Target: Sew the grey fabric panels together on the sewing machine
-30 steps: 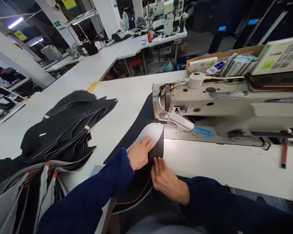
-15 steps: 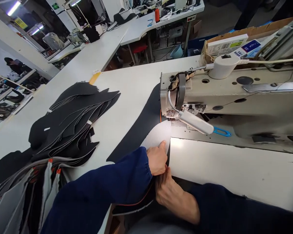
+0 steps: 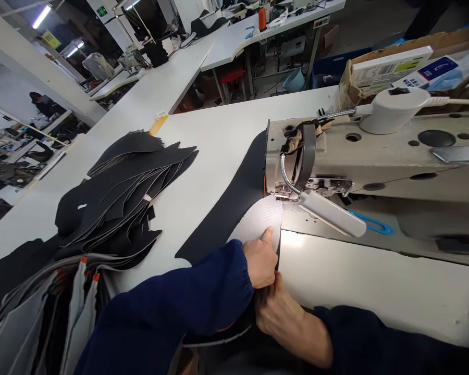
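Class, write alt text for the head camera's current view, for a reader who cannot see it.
Two bare hands, left and right, guide pale grey ribbed fabric over black fabric at a beige metal sewing machine; stacked black fabric pieces lie leftward.

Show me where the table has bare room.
The table is bare between the dark stack and the dark panel, and between the sewing machine and the right sleeve. It is crowded under the stack and around the left hand, pale piece and right hand.
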`<state>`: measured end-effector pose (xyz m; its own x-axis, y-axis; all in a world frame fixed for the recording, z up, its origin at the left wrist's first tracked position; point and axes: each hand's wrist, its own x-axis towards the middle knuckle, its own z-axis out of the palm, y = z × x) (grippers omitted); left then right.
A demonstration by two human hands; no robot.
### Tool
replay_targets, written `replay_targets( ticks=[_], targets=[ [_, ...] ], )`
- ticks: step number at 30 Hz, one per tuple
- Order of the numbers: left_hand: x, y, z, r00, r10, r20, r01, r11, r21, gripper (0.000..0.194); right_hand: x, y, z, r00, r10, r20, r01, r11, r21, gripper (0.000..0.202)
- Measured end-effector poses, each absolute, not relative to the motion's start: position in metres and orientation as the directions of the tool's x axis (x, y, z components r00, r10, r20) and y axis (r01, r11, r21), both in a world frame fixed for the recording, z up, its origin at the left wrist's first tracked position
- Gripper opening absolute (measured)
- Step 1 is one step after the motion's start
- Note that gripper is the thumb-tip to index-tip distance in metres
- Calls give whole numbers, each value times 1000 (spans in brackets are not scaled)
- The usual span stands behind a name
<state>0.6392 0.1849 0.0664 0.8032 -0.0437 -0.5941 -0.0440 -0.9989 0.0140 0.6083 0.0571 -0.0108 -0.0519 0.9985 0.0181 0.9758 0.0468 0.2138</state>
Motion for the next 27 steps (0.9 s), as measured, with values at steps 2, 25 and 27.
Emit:
replay_targets(
  ticks=[2,25,27],
  targets=[
    [642,187,65,811,-48,-583,-41,-999,25,46,613,57,-7,-44,999,13,972,40,230,25],
    [660,198,58,883,-28,-468,-7,-999,46,28,650,78,15,-59,997,-52,995,63,75,13],
    [660,199,56,889,-32,-456,-14,-999,42,25,655,79,16,-64,997,-43,994,67,83,15]
  ],
)
